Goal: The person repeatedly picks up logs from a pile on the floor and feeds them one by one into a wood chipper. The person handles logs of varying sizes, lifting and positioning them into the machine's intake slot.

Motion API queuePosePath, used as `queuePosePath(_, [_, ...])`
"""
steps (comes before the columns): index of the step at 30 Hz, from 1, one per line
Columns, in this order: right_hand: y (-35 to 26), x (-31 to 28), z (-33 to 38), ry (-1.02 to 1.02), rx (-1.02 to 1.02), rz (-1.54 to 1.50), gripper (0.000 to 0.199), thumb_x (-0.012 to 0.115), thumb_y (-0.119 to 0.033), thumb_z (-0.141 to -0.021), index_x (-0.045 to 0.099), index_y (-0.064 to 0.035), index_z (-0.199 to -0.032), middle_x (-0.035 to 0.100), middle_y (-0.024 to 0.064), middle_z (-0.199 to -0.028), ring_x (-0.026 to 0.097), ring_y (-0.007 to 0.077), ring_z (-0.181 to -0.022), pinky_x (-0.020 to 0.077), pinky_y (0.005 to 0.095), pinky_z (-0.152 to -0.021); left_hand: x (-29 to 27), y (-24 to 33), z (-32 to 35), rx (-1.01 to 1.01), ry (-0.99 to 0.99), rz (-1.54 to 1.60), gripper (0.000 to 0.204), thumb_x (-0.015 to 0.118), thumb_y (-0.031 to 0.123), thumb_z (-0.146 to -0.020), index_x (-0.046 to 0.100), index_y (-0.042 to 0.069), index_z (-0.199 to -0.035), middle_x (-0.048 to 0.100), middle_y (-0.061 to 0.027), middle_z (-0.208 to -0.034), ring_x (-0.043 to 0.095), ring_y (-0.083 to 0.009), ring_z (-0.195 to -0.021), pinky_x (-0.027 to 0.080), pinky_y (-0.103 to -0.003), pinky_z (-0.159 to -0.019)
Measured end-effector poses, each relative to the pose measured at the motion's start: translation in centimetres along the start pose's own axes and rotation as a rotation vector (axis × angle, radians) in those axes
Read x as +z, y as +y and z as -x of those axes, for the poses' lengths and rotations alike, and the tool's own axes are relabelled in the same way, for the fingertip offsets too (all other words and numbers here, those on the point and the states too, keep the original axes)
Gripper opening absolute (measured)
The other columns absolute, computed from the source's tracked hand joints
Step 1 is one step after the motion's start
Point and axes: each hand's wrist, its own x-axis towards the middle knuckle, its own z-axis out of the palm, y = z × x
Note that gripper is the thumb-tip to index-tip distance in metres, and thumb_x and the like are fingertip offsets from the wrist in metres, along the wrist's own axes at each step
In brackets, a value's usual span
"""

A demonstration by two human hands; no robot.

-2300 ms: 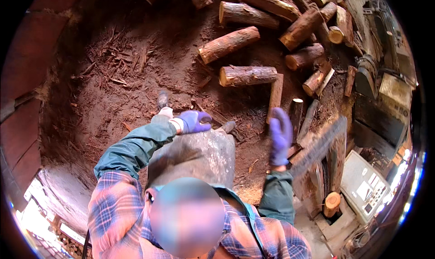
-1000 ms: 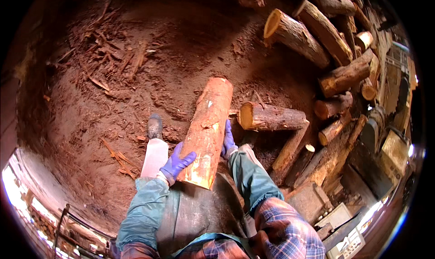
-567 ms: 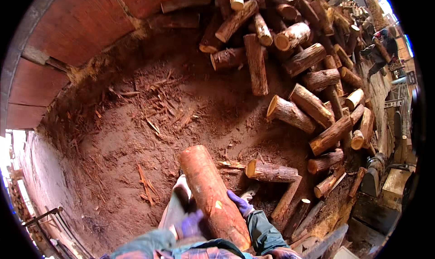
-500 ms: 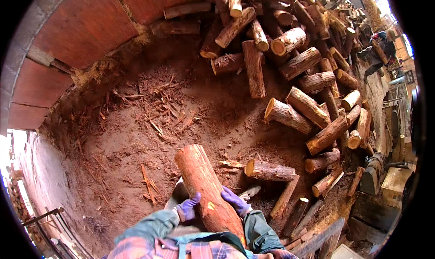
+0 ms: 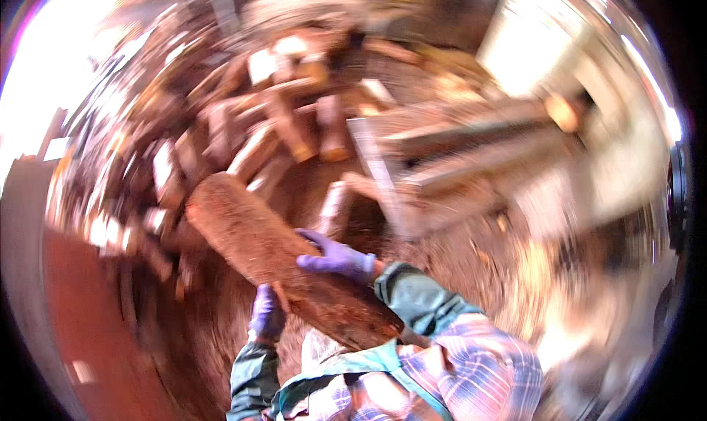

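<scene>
Thick reddish-brown log (image 5: 254,248), clasped between my purple-gloved left grip (image 5: 266,316) and right grip (image 5: 340,262). Swung round toward heaped brown logs (image 5: 291,130), still carried.

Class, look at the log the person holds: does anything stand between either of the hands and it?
Nothing visible does, apart from the purple gloves themselves. The left hand meets the log at its lower-left side in the picture; the right hand lies against its upper-right side. The log's underside is hidden.
</scene>
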Motion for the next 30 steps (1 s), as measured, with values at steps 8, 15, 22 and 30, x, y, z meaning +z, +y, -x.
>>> queuePosePath(8, [-11.2, -21.7, 17.4, 0.647, -0.661, -0.447, 0.084, 0.076, -0.038, -0.086, 0.034, 0.0001, -0.147, 0.051, 0.0158, -0.138, 0.052, 0.0246, -0.124, 0.0429, 0.0365, -0.106, 41.8, 18.9, -16.9, 0.017, -0.731, 0.004, 0.056, 0.053, 0.028, -0.102, 0.033, 0.0, -0.147, 0.046, -0.0117, -0.144, 0.046, -0.0241, -0.13, 0.033, -0.034, -0.112])
queuePosePath(15, [-21.2, -48.5, 28.8, 1.316, -0.7, 0.186, 0.081, 0.061, -0.057, -0.089, 0.037, -0.0063, -0.148, 0.044, 0.023, -0.146, 0.046, 0.035, -0.132, 0.0353, 0.0427, -0.111, 64.0, 18.8, -26.5, 0.392, -1.225, -0.424, 0.075, 0.065, 0.026, -0.096, 0.024, 0.004, -0.154, 0.04, -0.0095, -0.15, 0.047, -0.0197, -0.13, 0.041, -0.033, -0.109])
queuePosePath(22, [-17.8, -62.1, 26.5, 1.749, 0.213, 0.969, 0.061, 0.065, -0.061, -0.078, 0.061, -0.0272, -0.129, 0.018, 0.0103, -0.162, 0.013, 0.0394, -0.149, 0.0151, 0.0577, -0.117, 56.2, 4.9, -16.3, 0.111, -1.484, -0.981, 0.049, 0.071, 0.037, -0.09, 0.061, 0.012, -0.131, 0.067, -0.014, -0.122, 0.064, -0.0247, -0.112, 0.051, -0.036, -0.095])
queuePosePath(30, [-15.3, -72.2, 27.9, 0.994, 0.503, 1.999, 0.028, 0.052, -0.028, -0.094, 0.069, -0.0064, -0.088, 0.067, 0.0133, -0.085, 0.064, 0.027, -0.079, 0.0505, 0.0411, -0.069, 39.3, -2.6, -4.9, 0.061, -0.936, -0.656, 0.046, 0.065, 0.035, -0.093, 0.061, 0.004, -0.126, 0.068, -0.0202, -0.113, 0.067, -0.032, -0.103, 0.054, -0.038, -0.089])
